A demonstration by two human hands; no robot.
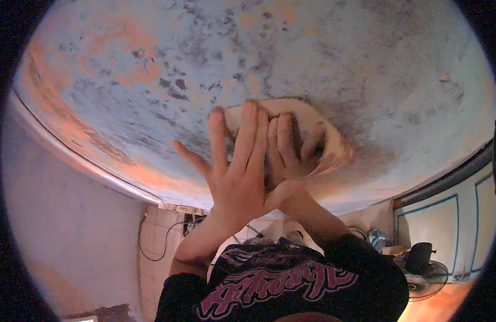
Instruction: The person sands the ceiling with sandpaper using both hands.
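A pale tan, thin, round-edged piece [298, 105] lies on a worn blue-grey tabletop [248, 52]. It looks soft, but I cannot tell its material. My left hand [238, 179] rests palm down over its near left part, with fingers spread and the little finger reaching out past it. Beside it, my right hand [290, 151] lies on the piece, its fingers apart and slightly bent, in shadow. The left thumb crosses over the base of the right hand. Much of the piece's near side is hidden under both hands.
Orange and dark patches mark the tabletop. A fan [423, 277] stands at the lower right near a pale panelled surface [427, 237] with blue-green lines. At the left are a plain wall [75, 225] and a looped cable [165, 251] before tiles [149, 241].
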